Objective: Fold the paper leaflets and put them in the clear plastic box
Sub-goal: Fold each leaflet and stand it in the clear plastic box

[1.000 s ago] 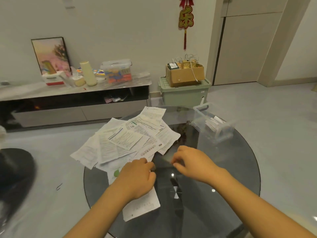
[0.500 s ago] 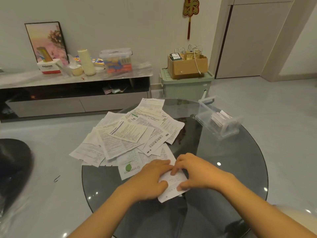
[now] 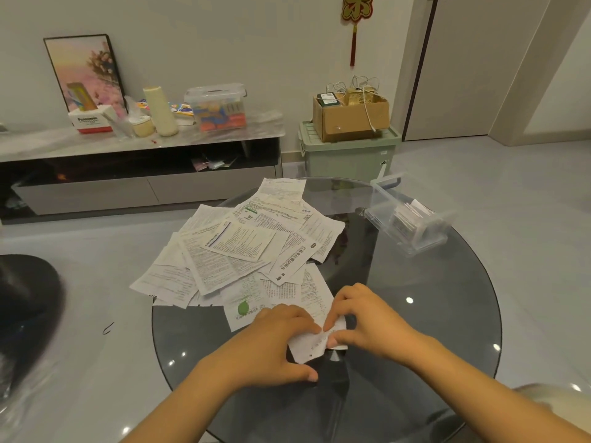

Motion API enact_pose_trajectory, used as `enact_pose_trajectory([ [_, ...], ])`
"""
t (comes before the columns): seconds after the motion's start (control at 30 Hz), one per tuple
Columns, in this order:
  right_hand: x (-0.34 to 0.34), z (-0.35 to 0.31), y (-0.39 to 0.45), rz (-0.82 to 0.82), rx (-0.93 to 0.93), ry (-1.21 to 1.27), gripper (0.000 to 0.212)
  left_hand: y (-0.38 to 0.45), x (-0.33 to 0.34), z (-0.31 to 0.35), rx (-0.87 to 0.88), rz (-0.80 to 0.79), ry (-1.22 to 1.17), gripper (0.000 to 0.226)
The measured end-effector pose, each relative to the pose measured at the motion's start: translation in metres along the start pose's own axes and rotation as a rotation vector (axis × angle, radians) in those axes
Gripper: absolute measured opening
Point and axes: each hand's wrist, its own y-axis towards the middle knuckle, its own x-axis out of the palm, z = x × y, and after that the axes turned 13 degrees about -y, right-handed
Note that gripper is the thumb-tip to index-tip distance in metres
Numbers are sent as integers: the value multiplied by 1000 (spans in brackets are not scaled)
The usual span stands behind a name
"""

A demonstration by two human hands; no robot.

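**Ana:** Head view, starting from the left: the loose heap of unfolded leaflets (image 3: 236, 251) is spread over the left and middle of the round glass table (image 3: 447, 314), some sheets hanging past its edge. What is the left hand (image 3: 271, 340) doing?

**Ben:** It lies over the left part of the small leaflet (image 3: 315, 342) at the near edge of the heap. Its fingers are curled down onto the paper and its thumb is stretched out low on the glass. I judge it is pinning the sheet more than gripping it.

**Ana:** And the right hand (image 3: 367, 324)?

**Ben:** Its fingers are bent, tips meeting the left hand's at the top of the sheet, and its thumb presses the paper's right edge. It seems to pinch the fold. How many layers are under there I cannot tell.

**Ana:** So how should the fold be finished well?

**Ben:** Line up the edges first, then run a fingertip along the crease while the other hand holds the paper flat against the table. Glass is slick, so the sheet may slide. Make it narrow enough for the clear plastic box (image 3: 406, 215), which sits well apart at the far right of the table, open, with some folded leaflets already inside.
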Motion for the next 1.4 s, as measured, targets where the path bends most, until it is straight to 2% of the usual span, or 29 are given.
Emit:
enact_pose_trajectory([
  [0.17,-11,5,-5,-80,-18,84,13,4,-2,5,33,51,-209,26],
  [0.27,-21,12,-11,-152,-12,234,14,7,-2,11,11,73,-351,21],
  [0.37,-30,15,-17,-258,22,362,45,13,-3,17,-21,59,-422,23],
  [0.47,-37,15,-22,-263,138,474,74,21,-3,20,-97,105,-458,25],
  [0.57,-40,12,-21,-204,335,664,60,27,-4,17,-148,177,-492,22],
  [0.63,-38,11,-19,-147,384,720,53,31,-3,16,-164,246,-450,17],
  [0.77,-21,14,-17,-75,394,423,27,39,4,11,-180,382,-388,15],
  [0.83,-13,11,-15,-44,394,322,33,39,7,10,-166,375,-345,24],
  [0.9,-8,8,-13,-7,404,260,42,40,11,8,-126,368,-235,50],
  [0.97,-6,9,-10,6,426,238,49,39,11,5,-66,394,-104,62],
  [1.03,-7,11,-8,-10,440,264,52,38,11,3,41,375,-11,56],
  [1.17,-14,18,-6,-74,485,355,52,33,14,2,106,156,13,62],
  [1.27,-15,21,-7,-105,497,357,55,33,17,2,145,155,32,41],
  [1.33,-14,19,-10,-50,461,287,55,33,15,3,155,174,-11,27],
  [1.4,-15,18,-14,90,394,237,49,33,13,4,155,174,-48,22],
])
